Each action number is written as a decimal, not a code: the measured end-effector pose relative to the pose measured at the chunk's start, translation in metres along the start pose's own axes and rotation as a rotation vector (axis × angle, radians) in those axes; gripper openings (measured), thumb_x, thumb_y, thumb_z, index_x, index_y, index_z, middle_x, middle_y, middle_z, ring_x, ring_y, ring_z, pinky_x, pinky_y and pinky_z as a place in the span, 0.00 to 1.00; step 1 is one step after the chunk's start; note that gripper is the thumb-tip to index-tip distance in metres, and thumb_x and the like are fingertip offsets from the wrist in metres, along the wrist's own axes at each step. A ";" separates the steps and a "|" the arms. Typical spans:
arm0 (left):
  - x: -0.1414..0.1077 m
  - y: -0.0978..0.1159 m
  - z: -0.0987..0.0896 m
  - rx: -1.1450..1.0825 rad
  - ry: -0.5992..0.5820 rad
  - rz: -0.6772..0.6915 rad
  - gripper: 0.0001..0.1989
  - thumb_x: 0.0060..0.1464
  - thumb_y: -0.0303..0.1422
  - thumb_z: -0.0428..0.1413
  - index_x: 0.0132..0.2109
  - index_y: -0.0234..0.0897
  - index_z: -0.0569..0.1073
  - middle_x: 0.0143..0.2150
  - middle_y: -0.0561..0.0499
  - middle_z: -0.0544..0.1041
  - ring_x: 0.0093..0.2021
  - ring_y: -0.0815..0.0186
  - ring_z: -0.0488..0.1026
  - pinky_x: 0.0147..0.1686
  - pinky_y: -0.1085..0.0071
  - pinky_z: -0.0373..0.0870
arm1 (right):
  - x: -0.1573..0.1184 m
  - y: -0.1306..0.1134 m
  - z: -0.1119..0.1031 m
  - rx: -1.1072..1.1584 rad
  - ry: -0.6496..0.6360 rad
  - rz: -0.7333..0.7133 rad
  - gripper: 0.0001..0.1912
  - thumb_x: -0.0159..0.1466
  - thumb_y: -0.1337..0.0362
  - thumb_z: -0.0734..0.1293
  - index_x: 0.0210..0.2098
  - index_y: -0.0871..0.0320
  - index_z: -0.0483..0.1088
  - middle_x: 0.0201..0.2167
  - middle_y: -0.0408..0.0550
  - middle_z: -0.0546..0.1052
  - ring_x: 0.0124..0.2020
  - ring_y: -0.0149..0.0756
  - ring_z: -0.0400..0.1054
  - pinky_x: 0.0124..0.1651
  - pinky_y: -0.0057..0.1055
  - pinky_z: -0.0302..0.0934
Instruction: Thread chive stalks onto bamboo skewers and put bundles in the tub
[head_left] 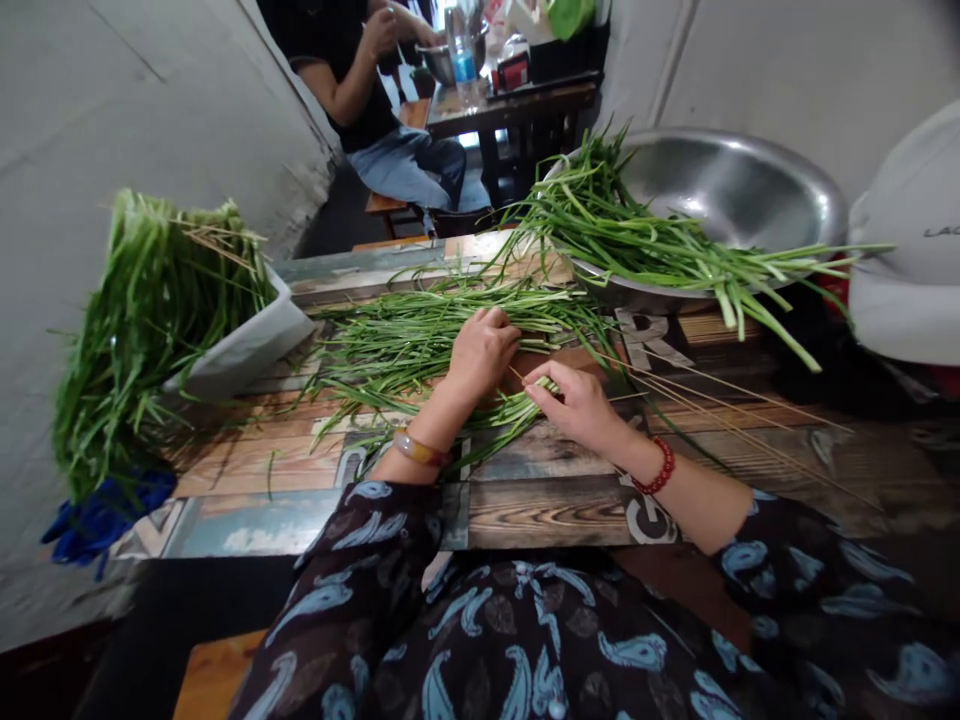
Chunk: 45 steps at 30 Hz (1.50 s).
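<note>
Long green chives (420, 325) lie spread across the middle of the wooden table. My left hand (484, 350) is closed, its fingers bent down at the pile's near right part; what they grip is hidden. Just right of it, my right hand (574, 400) pinches the pale ends of a small bunch of chives (510, 415). A thin stick shows between the two hands. Several thin wooden skewers (750, 420) lie on the table to the right of my right hand.
A white container (247, 345) at left holds skewered chives (165, 310), beside a blue cloth (112, 510). A metal basin (750, 180) with loose chives (637, 230) stands back right. Behind sit a person (360, 90) and another table (517, 105). The wooden table (555, 515) has a near edge.
</note>
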<state>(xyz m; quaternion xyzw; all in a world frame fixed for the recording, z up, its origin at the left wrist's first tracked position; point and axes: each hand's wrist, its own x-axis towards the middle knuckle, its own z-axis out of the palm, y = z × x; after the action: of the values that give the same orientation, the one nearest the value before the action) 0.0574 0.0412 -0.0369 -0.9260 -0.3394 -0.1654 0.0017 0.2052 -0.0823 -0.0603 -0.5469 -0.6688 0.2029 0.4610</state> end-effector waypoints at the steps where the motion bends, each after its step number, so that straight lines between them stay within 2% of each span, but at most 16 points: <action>1: 0.001 -0.001 0.001 -0.013 0.024 -0.007 0.08 0.59 0.30 0.57 0.38 0.35 0.82 0.42 0.42 0.76 0.43 0.56 0.71 0.45 0.59 0.69 | 0.000 0.000 0.000 0.003 0.002 0.002 0.08 0.66 0.62 0.64 0.37 0.56 0.74 0.32 0.47 0.81 0.33 0.36 0.75 0.38 0.30 0.64; 5: -0.003 -0.005 -0.006 -0.231 0.185 -0.023 0.03 0.56 0.29 0.60 0.34 0.35 0.79 0.42 0.45 0.78 0.45 0.59 0.72 0.49 0.60 0.68 | 0.000 0.000 -0.001 0.012 0.004 -0.001 0.08 0.66 0.61 0.64 0.37 0.57 0.74 0.32 0.48 0.81 0.32 0.36 0.75 0.37 0.30 0.63; 7: -0.008 -0.005 -0.015 -0.389 0.221 -0.053 0.01 0.53 0.28 0.62 0.33 0.35 0.77 0.40 0.47 0.78 0.44 0.62 0.74 0.48 0.63 0.68 | 0.000 -0.001 -0.002 0.027 0.012 -0.005 0.08 0.66 0.62 0.64 0.37 0.57 0.74 0.33 0.48 0.81 0.33 0.35 0.75 0.38 0.30 0.63; 12: -0.034 0.006 -0.027 -0.711 0.122 -0.282 0.05 0.54 0.32 0.61 0.37 0.34 0.77 0.29 0.52 0.76 0.30 0.68 0.70 0.34 0.72 0.67 | -0.002 -0.006 -0.003 0.065 0.034 0.022 0.07 0.65 0.62 0.65 0.37 0.55 0.74 0.33 0.46 0.82 0.33 0.35 0.75 0.38 0.29 0.65; 14: -0.043 0.011 -0.025 -0.822 0.089 -0.344 0.10 0.55 0.35 0.60 0.40 0.33 0.79 0.32 0.50 0.78 0.32 0.67 0.72 0.34 0.72 0.67 | -0.002 -0.009 -0.004 0.070 0.035 0.038 0.07 0.65 0.61 0.65 0.37 0.55 0.74 0.33 0.46 0.81 0.33 0.35 0.75 0.38 0.29 0.66; 17: -0.051 0.018 -0.023 -0.948 0.022 -0.358 0.12 0.57 0.38 0.59 0.40 0.33 0.81 0.35 0.48 0.80 0.35 0.66 0.74 0.35 0.73 0.68 | -0.001 -0.012 -0.006 0.074 0.027 0.064 0.07 0.65 0.61 0.65 0.37 0.55 0.74 0.33 0.45 0.81 0.31 0.34 0.74 0.38 0.29 0.66; 20: -0.052 0.021 -0.024 -1.010 -0.011 -0.355 0.13 0.59 0.39 0.58 0.39 0.33 0.81 0.33 0.48 0.80 0.34 0.67 0.73 0.33 0.73 0.68 | -0.001 -0.014 -0.008 0.069 0.010 0.089 0.08 0.65 0.61 0.65 0.39 0.55 0.75 0.33 0.45 0.81 0.30 0.34 0.74 0.36 0.29 0.67; 25: -0.052 0.025 -0.026 -1.065 0.039 -0.401 0.11 0.57 0.37 0.60 0.38 0.33 0.82 0.35 0.48 0.81 0.34 0.67 0.75 0.34 0.74 0.68 | -0.001 -0.014 -0.011 0.059 -0.081 0.154 0.13 0.67 0.60 0.63 0.48 0.55 0.75 0.30 0.45 0.80 0.29 0.34 0.74 0.32 0.29 0.67; 30: -0.053 0.028 -0.027 -1.132 0.065 -0.450 0.10 0.55 0.36 0.61 0.36 0.32 0.81 0.33 0.48 0.81 0.32 0.67 0.74 0.32 0.74 0.68 | -0.004 -0.013 -0.012 0.059 -0.115 0.163 0.16 0.68 0.59 0.62 0.52 0.54 0.74 0.31 0.46 0.79 0.31 0.36 0.75 0.33 0.30 0.69; 40: -0.053 0.031 -0.025 -1.233 0.061 -0.528 0.11 0.53 0.38 0.62 0.36 0.32 0.82 0.31 0.49 0.80 0.28 0.70 0.71 0.27 0.76 0.66 | -0.003 -0.016 -0.014 0.097 -0.126 0.133 0.17 0.68 0.61 0.61 0.54 0.52 0.74 0.35 0.47 0.80 0.41 0.41 0.77 0.39 0.36 0.73; 45: -0.052 0.031 -0.026 -1.275 0.059 -0.551 0.13 0.53 0.39 0.62 0.36 0.32 0.82 0.30 0.49 0.80 0.27 0.71 0.70 0.27 0.76 0.65 | -0.003 -0.017 -0.014 0.102 -0.129 0.127 0.17 0.69 0.61 0.61 0.54 0.52 0.73 0.36 0.48 0.80 0.41 0.41 0.77 0.39 0.36 0.73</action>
<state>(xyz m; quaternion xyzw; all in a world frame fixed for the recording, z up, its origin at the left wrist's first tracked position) 0.0320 -0.0186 -0.0254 -0.6214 -0.3984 -0.3522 -0.5755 0.2076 -0.0940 -0.0418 -0.5497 -0.6498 0.3003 0.4306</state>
